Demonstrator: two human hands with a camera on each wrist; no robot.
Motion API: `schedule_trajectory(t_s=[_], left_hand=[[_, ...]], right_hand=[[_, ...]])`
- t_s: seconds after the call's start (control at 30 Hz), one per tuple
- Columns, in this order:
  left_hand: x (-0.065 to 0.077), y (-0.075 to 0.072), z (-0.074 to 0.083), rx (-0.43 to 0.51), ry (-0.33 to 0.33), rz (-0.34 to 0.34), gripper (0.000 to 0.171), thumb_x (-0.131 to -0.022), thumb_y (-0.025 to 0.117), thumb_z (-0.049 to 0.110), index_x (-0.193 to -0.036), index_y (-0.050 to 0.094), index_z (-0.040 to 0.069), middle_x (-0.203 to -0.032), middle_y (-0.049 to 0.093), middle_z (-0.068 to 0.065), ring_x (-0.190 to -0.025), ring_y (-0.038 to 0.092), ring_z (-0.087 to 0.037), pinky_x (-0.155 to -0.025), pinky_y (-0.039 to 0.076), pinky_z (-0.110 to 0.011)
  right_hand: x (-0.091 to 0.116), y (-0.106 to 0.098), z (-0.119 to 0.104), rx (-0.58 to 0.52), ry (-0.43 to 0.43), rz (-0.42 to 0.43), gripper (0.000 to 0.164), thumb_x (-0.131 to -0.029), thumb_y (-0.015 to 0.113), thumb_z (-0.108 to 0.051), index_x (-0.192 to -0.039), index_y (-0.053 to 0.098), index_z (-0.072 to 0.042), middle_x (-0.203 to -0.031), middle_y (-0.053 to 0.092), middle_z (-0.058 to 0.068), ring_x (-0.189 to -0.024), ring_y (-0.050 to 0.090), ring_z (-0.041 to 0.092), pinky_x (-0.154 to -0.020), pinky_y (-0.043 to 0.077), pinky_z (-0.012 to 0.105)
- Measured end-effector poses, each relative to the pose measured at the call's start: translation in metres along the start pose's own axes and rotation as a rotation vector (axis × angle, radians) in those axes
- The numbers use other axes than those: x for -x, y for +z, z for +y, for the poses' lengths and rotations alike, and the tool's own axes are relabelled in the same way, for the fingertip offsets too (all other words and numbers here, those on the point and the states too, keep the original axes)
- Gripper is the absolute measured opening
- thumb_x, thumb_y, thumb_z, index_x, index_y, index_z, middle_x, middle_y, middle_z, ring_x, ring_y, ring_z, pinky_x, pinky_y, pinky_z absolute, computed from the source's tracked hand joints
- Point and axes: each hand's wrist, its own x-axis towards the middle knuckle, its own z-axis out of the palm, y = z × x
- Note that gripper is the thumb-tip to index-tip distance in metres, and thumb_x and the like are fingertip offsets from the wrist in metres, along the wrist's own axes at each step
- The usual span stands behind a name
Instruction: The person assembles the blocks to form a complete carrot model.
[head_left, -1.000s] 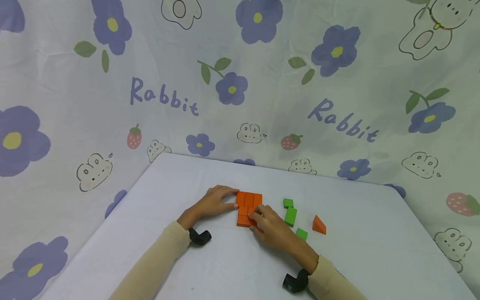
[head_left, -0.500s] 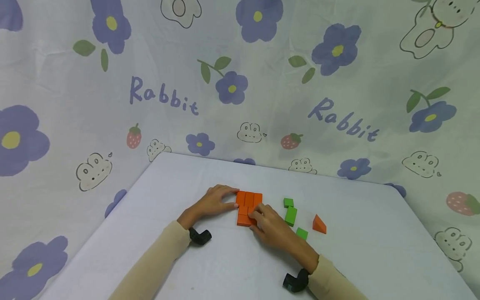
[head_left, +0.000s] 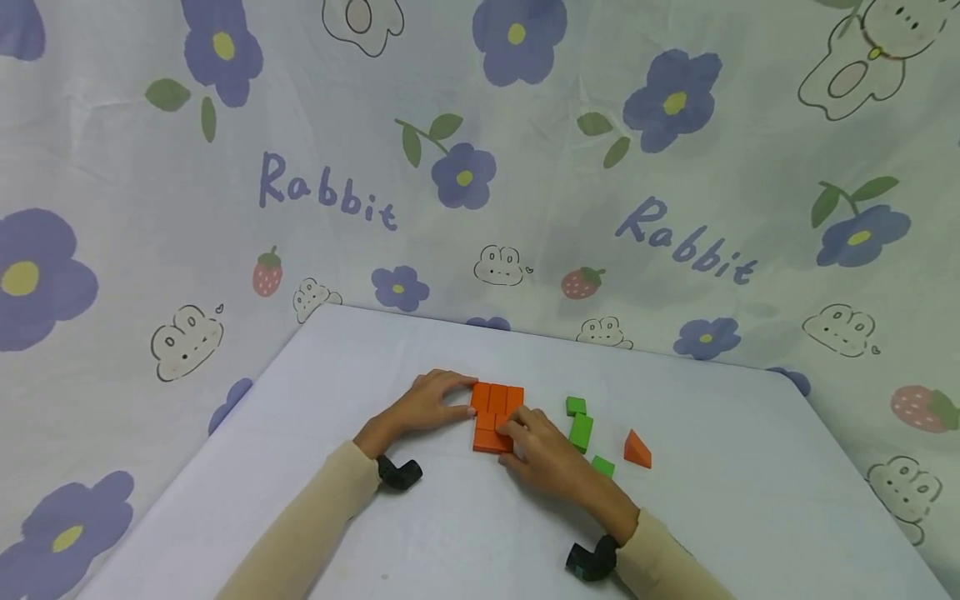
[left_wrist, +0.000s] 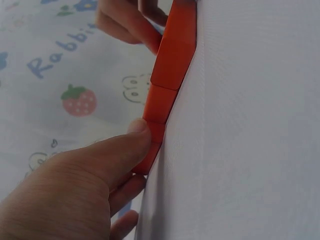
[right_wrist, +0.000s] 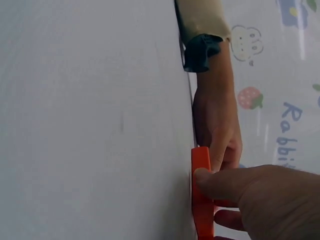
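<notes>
Several flat orange blocks [head_left: 498,398] lie edge to edge on the table, three long ones at the back and smaller ones in front. My left hand [head_left: 429,403] is at their left side, index fingertip at the back corner and thumb [left_wrist: 137,129] against the side, fingers fairly straight. From the right, my right hand [head_left: 542,452] grips an orange block at the front of the group, its fingers curled over and hiding part of it. In the right wrist view the right thumb [right_wrist: 205,181] presses the front face of an orange block [right_wrist: 201,156].
Right of the group lie three green blocks, a small one [head_left: 576,407], a longer one [head_left: 581,432] and another [head_left: 603,467] partly behind the right wrist. An orange triangular block [head_left: 637,450] stands farther right. A patterned curtain [head_left: 510,167] hangs behind the white table [head_left: 720,492].
</notes>
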Motion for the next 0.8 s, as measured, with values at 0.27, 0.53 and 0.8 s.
schedule_trajectory(t_s=[0.27, 0.53, 0.8], left_hand=[[0.001, 0.004, -0.002, 0.007, -0.011, -0.002, 0.061, -0.091, 0.068, 0.051, -0.144, 0.055, 0.024, -0.145, 0.057, 0.002, -0.138, 0.044, -0.024, -0.113, 0.03, -0.052], [-0.002, 0.005, -0.003, 0.008, 0.001, 0.007, 0.06, -0.091, 0.069, 0.051, -0.143, 0.055, 0.025, -0.144, 0.057, 0.002, -0.138, 0.044, -0.023, -0.112, 0.031, -0.05], [-0.001, 0.002, -0.001, -0.012, -0.002, 0.011, 0.06, -0.091, 0.069, 0.049, -0.143, 0.055, 0.024, -0.144, 0.057, 0.002, -0.137, 0.045, -0.023, -0.112, 0.031, -0.052]], right_hand=[[0.014, -0.032, 0.001, -0.089, 0.034, 0.026, 0.035, -0.089, 0.077, -0.025, -0.121, 0.068, -0.015, -0.111, 0.061, 0.0, -0.103, 0.055, 0.013, -0.086, 0.056, 0.029], [0.059, -0.08, 0.043, -0.106, 0.128, 0.281, 0.026, -0.088, 0.076, -0.01, -0.113, 0.069, -0.012, -0.106, 0.066, -0.001, -0.096, 0.059, 0.01, -0.073, 0.056, 0.023], [0.125, -0.066, 0.105, -0.063, 0.21, 0.514, 0.036, -0.079, 0.077, 0.008, -0.112, 0.068, -0.001, -0.103, 0.066, 0.005, -0.088, 0.056, 0.005, -0.073, 0.045, 0.008]])
